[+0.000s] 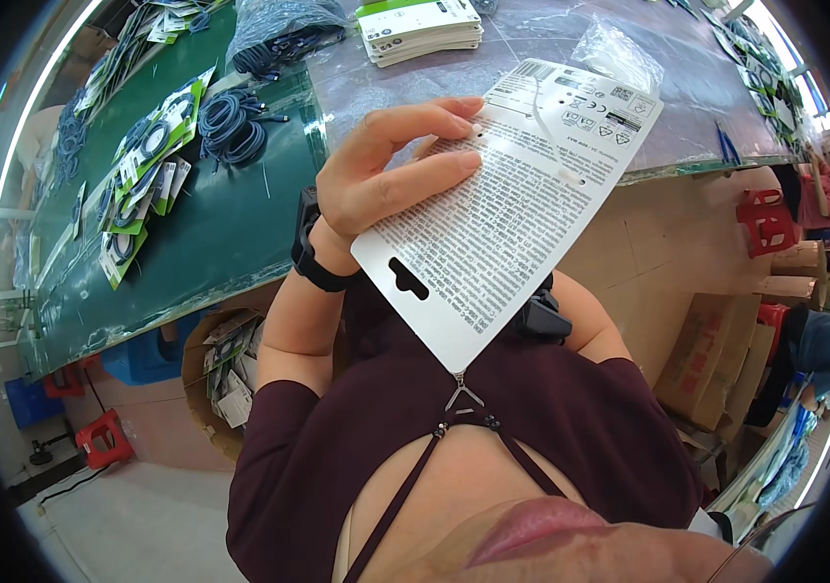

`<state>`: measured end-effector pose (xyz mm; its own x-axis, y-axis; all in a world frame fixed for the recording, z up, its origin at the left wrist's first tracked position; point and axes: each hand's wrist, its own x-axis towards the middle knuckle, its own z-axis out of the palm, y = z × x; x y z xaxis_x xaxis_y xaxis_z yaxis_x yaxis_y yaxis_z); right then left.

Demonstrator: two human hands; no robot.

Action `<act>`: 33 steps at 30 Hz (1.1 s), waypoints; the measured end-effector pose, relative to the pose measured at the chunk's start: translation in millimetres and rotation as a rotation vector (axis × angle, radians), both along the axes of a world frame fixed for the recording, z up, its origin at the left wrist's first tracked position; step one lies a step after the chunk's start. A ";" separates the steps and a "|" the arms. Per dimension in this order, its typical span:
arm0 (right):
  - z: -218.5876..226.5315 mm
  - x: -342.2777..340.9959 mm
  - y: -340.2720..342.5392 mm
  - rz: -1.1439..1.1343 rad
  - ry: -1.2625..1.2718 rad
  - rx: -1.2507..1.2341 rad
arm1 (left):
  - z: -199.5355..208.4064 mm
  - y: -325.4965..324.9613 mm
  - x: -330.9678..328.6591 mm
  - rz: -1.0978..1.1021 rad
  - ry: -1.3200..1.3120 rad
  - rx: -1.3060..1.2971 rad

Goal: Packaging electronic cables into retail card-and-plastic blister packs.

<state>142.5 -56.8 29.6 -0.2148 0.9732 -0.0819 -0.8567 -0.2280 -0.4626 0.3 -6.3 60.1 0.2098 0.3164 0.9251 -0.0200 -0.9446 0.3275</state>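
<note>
The white card (517,219) is concealing the right hand; the upper edge is cutting off a plastic bag (284,21).

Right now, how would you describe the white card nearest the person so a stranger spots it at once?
From the green table, come down to the left hand with the black wristband. Its fingers lie across a large white card with fine print and a hanging slot. Unlike the stacked cards on the table, it is raised alone before the maroon top.
</note>
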 end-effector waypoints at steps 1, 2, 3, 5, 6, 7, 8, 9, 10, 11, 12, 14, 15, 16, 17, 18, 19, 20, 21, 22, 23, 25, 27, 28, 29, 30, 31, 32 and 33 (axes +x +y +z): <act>0.2 -1.4 0.9 0.005 0.014 -0.014 | 0.7 -0.1 -0.7 0.008 0.017 0.000; 0.2 -1.5 2.3 0.009 0.028 -0.028 | 1.3 -0.1 -1.3 0.015 0.033 -0.001; 0.4 -0.6 0.4 0.013 0.042 -0.042 | 1.6 -0.1 -1.4 0.022 0.050 -0.001; 0.3 -0.9 3.5 0.023 0.070 -0.070 | 1.1 0.2 -0.9 0.022 0.051 0.001; 0.2 -0.1 4.2 0.028 0.084 -0.083 | 0.8 0.4 -0.6 0.021 0.052 0.003; 0.1 -0.8 6.5 0.032 0.098 -0.097 | 0.4 0.6 -0.4 0.021 0.052 0.005; 0.1 -1.1 5.7 0.037 0.112 -0.111 | -0.5 1.2 -0.4 0.021 0.053 0.005; 0.5 -3.3 7.1 0.042 0.126 -0.124 | -1.6 2.2 -0.4 0.022 0.051 0.017; 0.7 -2.5 7.5 0.046 0.140 -0.137 | -2.7 3.1 -0.4 0.024 0.049 0.030; 0.8 -2.2 8.1 0.052 0.154 -0.151 | -3.2 3.6 -0.5 0.026 0.048 0.042; 1.0 -1.6 8.6 0.057 0.168 -0.164 | -3.3 3.8 -0.5 0.027 0.048 0.042; 1.3 -5.3 11.8 0.067 0.196 -0.191 | -3.5 4.3 -0.1 0.039 0.039 0.048; 1.5 -10.8 18.6 0.071 0.210 -0.204 | -3.6 4.7 0.2 0.044 0.034 0.051; 1.8 -13.7 17.8 0.076 0.224 -0.217 | -3.6 5.1 0.4 0.043 0.034 0.051; 1.8 -13.7 17.6 0.080 0.238 -0.231 | -3.4 5.5 0.5 0.046 0.044 0.050; 1.9 -13.7 17.5 0.084 0.252 -0.244 | -3.2 6.1 0.5 0.049 0.055 0.048; 3.1 -19.4 21.7 0.088 0.265 -0.258 | -2.4 6.0 0.3 0.052 0.064 0.046; 4.2 -19.1 21.2 0.092 0.278 -0.273 | -2.1 7.5 -0.5 0.051 0.062 0.044; 3.8 -19.3 21.1 0.095 0.294 -0.285 | -3.4 11.2 -2.7 0.035 0.069 0.043; -7.2 -17.3 23.5 0.093 0.297 -0.284 | -5.1 14.9 -4.6 0.018 0.076 0.041; -30.5 -11.8 29.1 0.090 0.316 -0.070 | -7.0 16.7 -5.4 0.000 0.082 0.038; -63.1 0.9 40.5 0.088 0.348 0.356 | -13.7 11.0 -7.1 0.144 0.137 -0.095; -46.9 15.8 44.9 -0.067 0.054 0.530 | -25.9 3.1 -9.4 0.437 0.238 -0.371; -35.9 23.7 47.0 -0.224 -0.250 0.698 | -30.4 3.3 -6.9 0.438 0.241 -0.376; -25.1 28.3 45.9 -0.387 -0.564 0.853 | -34.6 4.3 1.6 0.210 -0.072 -0.544; -17.4 29.1 43.9 -0.391 -0.565 0.846 | -38.6 5.1 10.6 -0.024 -0.386 -0.701; -9.6 28.9 43.5 -0.418 -0.620 0.868 | -40.9 6.4 16.7 -0.265 -0.700 -0.843; -2.9 28.0 42.9 -0.443 -0.675 0.890 | -42.7 5.9 19.4 -0.267 -0.695 -0.848; 2.0 26.7 42.3 -0.467 -0.730 0.911 | -44.2 4.5 21.3 -0.297 -0.706 -0.851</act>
